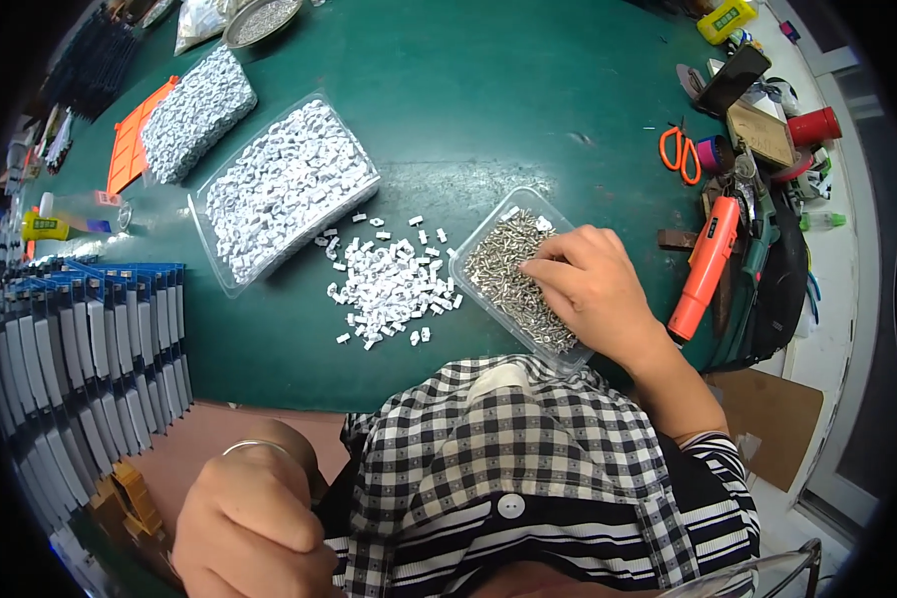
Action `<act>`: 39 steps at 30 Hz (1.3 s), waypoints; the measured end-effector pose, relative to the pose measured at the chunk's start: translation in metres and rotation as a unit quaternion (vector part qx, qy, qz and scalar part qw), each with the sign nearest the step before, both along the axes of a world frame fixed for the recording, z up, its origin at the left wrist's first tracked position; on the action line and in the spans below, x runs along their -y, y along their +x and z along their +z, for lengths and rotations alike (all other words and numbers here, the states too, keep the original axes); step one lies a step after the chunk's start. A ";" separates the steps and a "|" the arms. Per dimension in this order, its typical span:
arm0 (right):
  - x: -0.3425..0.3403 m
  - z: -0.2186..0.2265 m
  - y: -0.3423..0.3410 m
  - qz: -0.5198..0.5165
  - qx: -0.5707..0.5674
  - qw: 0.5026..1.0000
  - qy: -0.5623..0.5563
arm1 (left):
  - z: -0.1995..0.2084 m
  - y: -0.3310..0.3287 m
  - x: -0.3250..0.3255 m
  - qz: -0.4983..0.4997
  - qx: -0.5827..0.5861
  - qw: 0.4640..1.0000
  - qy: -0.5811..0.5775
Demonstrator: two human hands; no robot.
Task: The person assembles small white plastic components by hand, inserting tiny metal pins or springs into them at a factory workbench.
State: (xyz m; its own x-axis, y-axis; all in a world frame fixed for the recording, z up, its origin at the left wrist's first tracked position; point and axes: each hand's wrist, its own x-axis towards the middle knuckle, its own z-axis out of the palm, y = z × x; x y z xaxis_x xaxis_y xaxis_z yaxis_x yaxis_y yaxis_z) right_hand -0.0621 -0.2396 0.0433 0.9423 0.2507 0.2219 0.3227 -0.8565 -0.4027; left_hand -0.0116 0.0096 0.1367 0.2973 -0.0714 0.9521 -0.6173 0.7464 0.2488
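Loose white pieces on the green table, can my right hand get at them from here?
Likely yes: your right hand is at the clear tub beside the loose white pieces, with only the tub's rim seemingly between.

Green work table (588, 110), spread with small parts
A loose heap of white plastic pieces (394, 284) lay between a piled clear tray (314, 233) and a clear tub (498, 314) of small metal pieces (503, 261); orange-handled scissors (680, 152) lay farther right.

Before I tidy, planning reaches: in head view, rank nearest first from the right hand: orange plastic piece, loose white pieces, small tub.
1. Small tub: under the right hand.
2. Loose white pieces: to its left.
3. Orange plastic piece: far upper left.
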 end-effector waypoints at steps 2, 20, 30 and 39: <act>-0.004 0.001 0.000 0.010 0.014 1.000 0.024 | -0.001 0.000 -0.004 -0.025 0.051 0.998 0.041; -0.015 0.002 -0.010 -0.035 -0.116 0.951 0.285 | -0.101 -0.011 0.013 -0.256 -0.743 0.569 0.244; -0.033 0.001 -0.014 -0.029 -0.147 0.884 0.442 | -0.111 -0.015 0.018 -0.306 -0.716 0.571 0.259; -0.035 0.001 -0.021 -0.058 -0.225 0.827 0.512 | -0.117 -0.021 0.018 -0.284 -0.686 0.611 0.275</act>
State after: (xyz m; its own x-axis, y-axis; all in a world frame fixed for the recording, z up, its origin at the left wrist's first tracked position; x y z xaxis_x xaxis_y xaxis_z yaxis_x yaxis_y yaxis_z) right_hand -0.0827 -0.2050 0.0442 0.9918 0.0500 -0.1174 -0.1173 -0.0064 -0.9931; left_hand -0.0329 -0.0086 0.0199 0.5670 -0.7310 -0.3798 0.7737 0.3144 0.5500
